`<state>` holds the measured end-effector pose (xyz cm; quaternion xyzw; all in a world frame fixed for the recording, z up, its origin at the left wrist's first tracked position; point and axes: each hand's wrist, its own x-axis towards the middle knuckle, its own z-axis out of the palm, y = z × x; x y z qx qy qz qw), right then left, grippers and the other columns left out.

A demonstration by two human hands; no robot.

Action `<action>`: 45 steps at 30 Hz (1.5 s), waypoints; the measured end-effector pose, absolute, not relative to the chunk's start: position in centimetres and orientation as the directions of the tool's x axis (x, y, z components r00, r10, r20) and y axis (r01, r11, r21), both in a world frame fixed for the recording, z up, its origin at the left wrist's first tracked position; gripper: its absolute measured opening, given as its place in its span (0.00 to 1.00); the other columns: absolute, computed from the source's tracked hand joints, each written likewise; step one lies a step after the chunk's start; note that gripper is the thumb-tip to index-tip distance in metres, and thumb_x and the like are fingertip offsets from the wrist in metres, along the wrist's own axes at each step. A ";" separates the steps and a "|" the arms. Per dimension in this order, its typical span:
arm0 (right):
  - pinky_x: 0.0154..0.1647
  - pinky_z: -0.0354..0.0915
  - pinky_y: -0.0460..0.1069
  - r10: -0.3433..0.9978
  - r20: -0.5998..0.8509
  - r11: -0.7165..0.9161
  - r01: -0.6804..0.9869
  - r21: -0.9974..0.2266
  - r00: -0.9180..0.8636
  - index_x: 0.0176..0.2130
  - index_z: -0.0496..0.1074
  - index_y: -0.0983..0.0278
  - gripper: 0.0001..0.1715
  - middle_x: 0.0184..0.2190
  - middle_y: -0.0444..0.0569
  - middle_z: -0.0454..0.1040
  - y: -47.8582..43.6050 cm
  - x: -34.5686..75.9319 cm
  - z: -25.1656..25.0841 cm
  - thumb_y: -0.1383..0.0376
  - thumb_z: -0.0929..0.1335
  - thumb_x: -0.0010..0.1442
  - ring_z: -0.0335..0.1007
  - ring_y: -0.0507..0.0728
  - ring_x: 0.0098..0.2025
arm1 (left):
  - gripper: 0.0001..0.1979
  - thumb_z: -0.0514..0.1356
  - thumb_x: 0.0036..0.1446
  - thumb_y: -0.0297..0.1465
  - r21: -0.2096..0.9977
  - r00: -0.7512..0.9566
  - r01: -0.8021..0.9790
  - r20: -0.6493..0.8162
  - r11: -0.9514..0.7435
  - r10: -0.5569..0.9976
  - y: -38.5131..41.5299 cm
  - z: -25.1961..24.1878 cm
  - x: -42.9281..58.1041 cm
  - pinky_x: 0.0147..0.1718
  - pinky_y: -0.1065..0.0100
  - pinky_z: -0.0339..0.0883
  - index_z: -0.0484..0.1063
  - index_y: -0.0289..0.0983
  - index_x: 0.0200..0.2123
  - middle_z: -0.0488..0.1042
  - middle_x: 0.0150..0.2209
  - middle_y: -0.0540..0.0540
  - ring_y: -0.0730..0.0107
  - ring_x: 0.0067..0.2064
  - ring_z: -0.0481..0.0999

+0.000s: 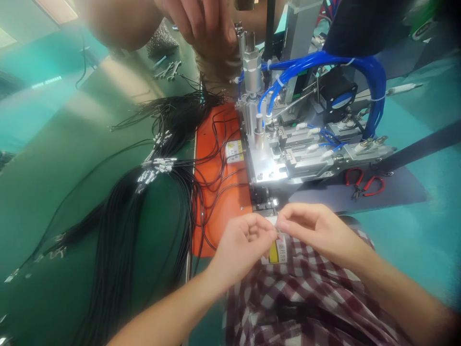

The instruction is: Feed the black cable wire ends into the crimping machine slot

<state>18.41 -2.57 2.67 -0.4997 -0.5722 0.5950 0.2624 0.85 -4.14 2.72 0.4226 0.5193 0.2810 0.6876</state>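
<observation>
My left hand (250, 240) is closed in a pinch near the front of the machine, above my checked clothing. My right hand (309, 223) is pinched too, its fingertips meeting those of the left. Whatever lies between them is too small to make out. Just beyond the fingers is the machine's metal front block (268, 204). A label with a yellow patch (275, 252) shows beneath my hands. Black cables (212, 182) run across the orange base plate (219, 230) to the left of them.
A co-worker's hand (201, 19) is at the top of the machine (273, 163). Blue air hoses (324, 60) arch over it. Red-handled pliers (363, 185) lie on the right. Bundled black cables with metal ends (154, 168) cover the green table (65, 178); several wrenches (169, 70) lie behind.
</observation>
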 end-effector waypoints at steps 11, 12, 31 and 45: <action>0.24 0.59 0.46 0.905 -0.061 0.128 0.405 -0.906 -0.421 0.30 0.73 0.62 0.07 0.27 0.46 0.74 -2.5 19.4 3.3 0.65 0.67 0.60 0.65 0.52 0.26 | 0.08 0.62 0.54 0.32 0.875 0.317 0.068 -0.475 0.479 0.821 -4.1 2.7 0.8 0.18 0.79 0.53 0.69 0.33 0.28 0.64 0.19 0.55 0.83 0.18 0.58; 0.23 0.59 0.46 0.905 -0.080 0.110 0.411 -0.905 -0.419 0.29 0.72 0.62 0.07 0.26 0.45 0.73 -2.5 19.4 3.2 0.65 0.67 0.60 0.64 0.51 0.25 | 0.08 0.62 0.54 0.32 0.879 0.315 0.077 -0.470 0.471 0.825 -4.1 2.7 0.8 0.18 0.79 0.53 0.69 0.33 0.28 0.64 0.19 0.55 0.83 0.18 0.59; 0.23 0.55 0.46 0.919 -0.176 0.006 0.459 -0.888 -0.353 0.27 0.65 0.62 0.17 0.21 0.42 0.63 -3.6 19.0 2.7 0.60 0.59 0.66 0.57 0.51 0.23 | 0.06 0.61 0.54 0.30 0.887 0.287 0.088 -0.458 0.452 0.842 -4.1 2.6 0.7 0.17 0.80 0.50 0.69 0.34 0.28 0.62 0.19 0.55 0.84 0.18 0.56; 0.25 0.53 0.47 0.856 0.118 0.324 0.344 -0.881 -0.504 0.25 0.53 0.60 0.17 0.21 0.40 0.55 -2.9 18.1 1.6 0.67 0.58 0.66 0.51 0.50 0.23 | 0.07 0.61 0.55 0.32 0.891 0.326 0.070 -0.445 0.449 0.834 -3.6 2.9 0.6 0.17 0.80 0.53 0.70 0.34 0.29 0.64 0.19 0.55 0.83 0.19 0.60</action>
